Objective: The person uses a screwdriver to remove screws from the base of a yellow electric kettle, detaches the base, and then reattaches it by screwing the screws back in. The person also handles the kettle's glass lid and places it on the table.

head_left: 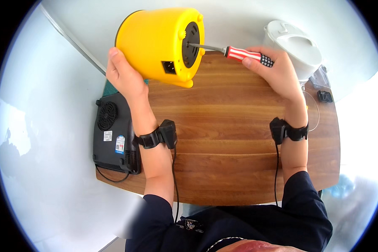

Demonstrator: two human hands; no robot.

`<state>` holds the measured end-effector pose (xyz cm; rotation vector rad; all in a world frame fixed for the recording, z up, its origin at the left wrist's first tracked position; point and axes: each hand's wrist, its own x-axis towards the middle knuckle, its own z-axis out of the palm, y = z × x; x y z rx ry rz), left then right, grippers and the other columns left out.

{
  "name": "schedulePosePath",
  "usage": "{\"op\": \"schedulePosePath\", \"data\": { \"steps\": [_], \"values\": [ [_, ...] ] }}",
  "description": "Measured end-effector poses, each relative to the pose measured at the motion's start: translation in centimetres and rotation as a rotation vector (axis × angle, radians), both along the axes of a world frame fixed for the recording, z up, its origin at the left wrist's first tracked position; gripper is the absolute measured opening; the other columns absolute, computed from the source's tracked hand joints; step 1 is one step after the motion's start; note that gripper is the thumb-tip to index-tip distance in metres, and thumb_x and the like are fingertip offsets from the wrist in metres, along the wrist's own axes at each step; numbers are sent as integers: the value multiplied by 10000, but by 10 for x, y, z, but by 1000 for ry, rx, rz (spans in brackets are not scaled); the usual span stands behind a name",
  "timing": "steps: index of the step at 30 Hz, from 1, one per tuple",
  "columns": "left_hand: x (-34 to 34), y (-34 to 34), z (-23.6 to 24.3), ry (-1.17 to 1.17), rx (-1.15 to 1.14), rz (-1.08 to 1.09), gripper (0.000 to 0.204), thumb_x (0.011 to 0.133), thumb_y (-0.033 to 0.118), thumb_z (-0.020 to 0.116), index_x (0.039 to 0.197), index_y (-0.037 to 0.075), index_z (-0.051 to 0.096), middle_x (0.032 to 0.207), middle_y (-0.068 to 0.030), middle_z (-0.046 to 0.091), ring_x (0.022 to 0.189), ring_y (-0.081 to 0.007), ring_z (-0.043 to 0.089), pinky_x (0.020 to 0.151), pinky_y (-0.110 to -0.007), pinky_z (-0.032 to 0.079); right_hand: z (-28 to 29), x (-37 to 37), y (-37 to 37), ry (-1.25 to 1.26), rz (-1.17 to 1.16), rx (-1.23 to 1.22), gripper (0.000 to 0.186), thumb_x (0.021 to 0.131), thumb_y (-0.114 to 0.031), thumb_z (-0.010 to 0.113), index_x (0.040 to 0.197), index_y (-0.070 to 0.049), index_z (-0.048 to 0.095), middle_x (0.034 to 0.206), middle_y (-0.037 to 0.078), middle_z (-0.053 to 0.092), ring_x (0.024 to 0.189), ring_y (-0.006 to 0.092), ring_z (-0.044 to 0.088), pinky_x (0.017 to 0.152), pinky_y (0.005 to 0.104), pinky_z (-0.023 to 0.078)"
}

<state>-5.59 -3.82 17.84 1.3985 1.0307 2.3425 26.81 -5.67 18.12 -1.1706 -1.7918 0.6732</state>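
Yellow appliance (157, 40), a round pot-shaped body tipped on its side at the far edge of a wooden table (231, 138), shows its black base plate toward the right side of the view, with a small dark socket set in the yellow wall just below. The person's left hand (124, 75) wraps the lower left flank of the yellow body, thumb lying up along its side and fingers hidden behind, steadying it where its small yellow feet touch the wood. The right hand (277, 73) is closed around the red-and-white striped handle of a screwdriver (239, 53), whose black studded end pokes out by the thumb; the metal shaft runs leftward and its tip meets the black base plate near the middle. The appliance thus lies between the two hands, against the left palm and a shaft's length from the right.

Both wrists carry black straps with small black units (169, 132), each trailing a dark cable toward the person's body. A flat black device (113, 134) with a round vent grille and stickers lies at the table's left end, just beside the left forearm. A white lidded pot (296, 46) stands behind the right hand at the far right corner, and a small black object (324, 96) lies near the right edge.
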Motion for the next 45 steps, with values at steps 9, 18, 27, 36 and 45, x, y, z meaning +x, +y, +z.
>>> {"op": "schedulePosePath", "data": {
  "steps": [9, 18, 27, 36, 45],
  "values": [
    [22, -4, 3, 175, -90, 123, 443, 1080, 344, 536, 778, 22, 572, 646, 51, 500, 625, -45, 406, 558, -254, 351, 20, 60, -7, 177, -186, 186, 367, 939, -343, 744, 1096, -11, 759, 821, 27, 688, 626, 40, 490, 575, 206, 355],
    [85, -22, -9, 936, 91, 30, 319, 964, 224, 713, 718, 63, 589, 541, -13, 452, 471, -99, 407, 449, -269, 333, 21, 46, -3, 475, -304, 160, 420, 967, -366, 713, 1147, 13, 739, 849, 65, 684, 588, 42, 407, 541, 208, 285],
    [121, -20, -35, 1212, 248, -8, 360, 876, 252, 780, 657, 132, 521, 540, 3, 498, 453, -171, 496, 427, -294, 368, 20, 45, 0, 401, -307, 200, 425, 956, -375, 726, 1151, 3, 743, 845, 57, 700, 593, 37, 420, 550, 209, 293],
    [125, -14, -50, 1273, 190, -63, 336, 881, 246, 771, 664, 124, 545, 556, -8, 544, 477, -179, 535, 453, -297, 394, 18, 46, 3, 364, -280, 205, 430, 946, -369, 745, 1159, 4, 744, 834, 55, 705, 602, 33, 446, 544, 192, 310],
    [127, -9, -61, 1337, 170, -69, 315, 888, 254, 765, 679, 122, 569, 565, -6, 552, 485, -179, 538, 459, -296, 390, 17, 46, 3, 328, -269, 208, 417, 944, -381, 744, 1140, -13, 757, 832, 41, 707, 605, 31, 452, 544, 193, 320]
  ]
}}
